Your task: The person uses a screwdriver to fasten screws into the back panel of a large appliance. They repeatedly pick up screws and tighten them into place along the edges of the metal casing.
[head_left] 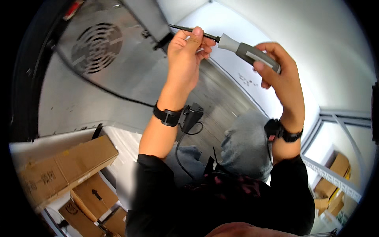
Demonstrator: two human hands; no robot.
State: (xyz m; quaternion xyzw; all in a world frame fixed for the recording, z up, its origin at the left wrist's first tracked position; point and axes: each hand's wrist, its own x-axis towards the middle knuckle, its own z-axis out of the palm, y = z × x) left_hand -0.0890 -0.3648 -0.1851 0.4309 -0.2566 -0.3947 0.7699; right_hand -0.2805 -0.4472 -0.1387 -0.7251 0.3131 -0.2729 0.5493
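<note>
A screwdriver (228, 42) with a grey two-tone handle and a thin dark shaft lies across between my hands, its tip pointing left. Finger and thumb of my left hand (182, 59) are closed round the shaft. My right hand (285, 73) grips the thick end of the handle. The tip is beside a grey metal upright (152, 19) of a metal cabinet; whether it touches anything there cannot be made out. A round slotted vent (97, 48) is set in the cabinet's metal panel (79, 102). Several small dark pieces (248, 80) lie on a white surface (237, 69) below my right hand.
A black cable (106, 91) runs across the panel towards my left wrist. Behind that wrist is a black device (193, 114) with a cord. Cardboard boxes (75, 166) stand at lower left, and more boxes (333, 177) at lower right, behind a white frame (331, 172).
</note>
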